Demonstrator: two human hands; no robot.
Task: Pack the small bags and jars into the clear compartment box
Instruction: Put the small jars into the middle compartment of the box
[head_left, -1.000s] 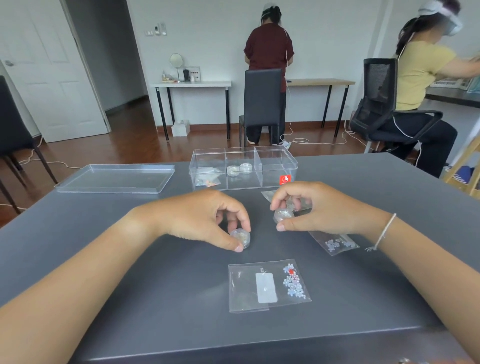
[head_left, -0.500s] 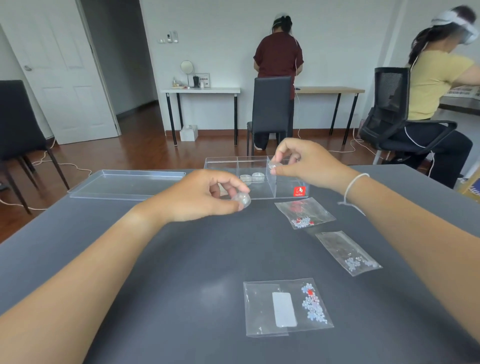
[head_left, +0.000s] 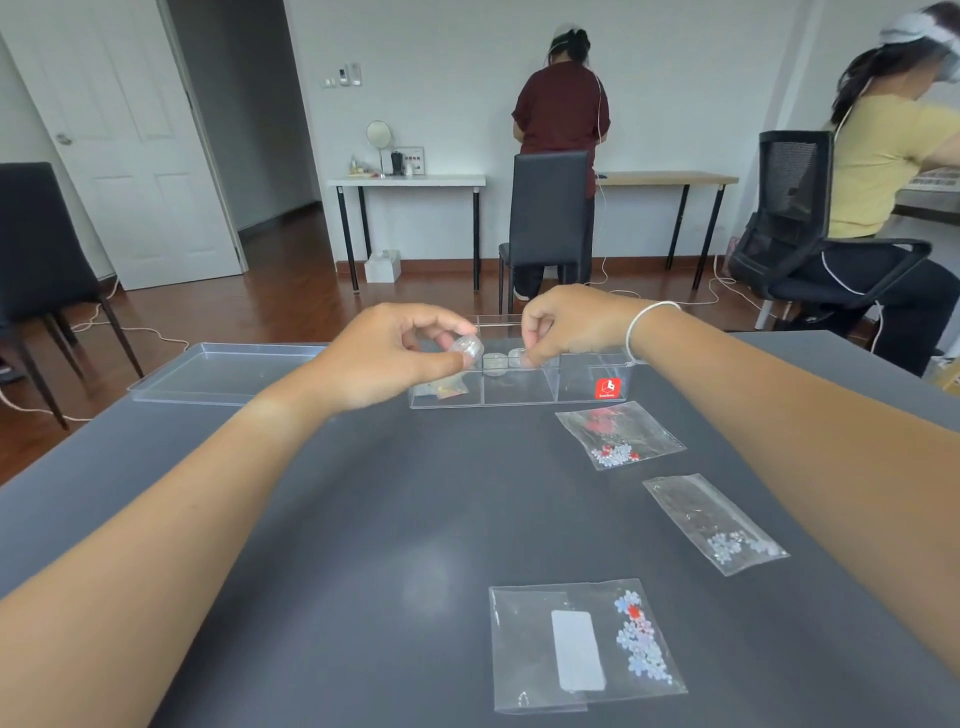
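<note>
The clear compartment box stands at the far middle of the grey table, with a red sticker on its front. My left hand holds a small clear jar just above the box's left side. My right hand reaches down into the middle compartment, its fingertips pinched on a small jar beside another jar. A small bag lies in the left compartment. Three bags lie on the table: one with red and white pieces, one to the right, one nearest me.
The box's clear lid lies to the left on the table. Beyond the table a person stands behind a black chair, and another person sits in an office chair at the right. A dark chair stands at the far left.
Both hands lifted a jar each from the table and carried them forward to the box. The right hand has dropped into the middle compartment; the left hand has come up to the box.
</note>
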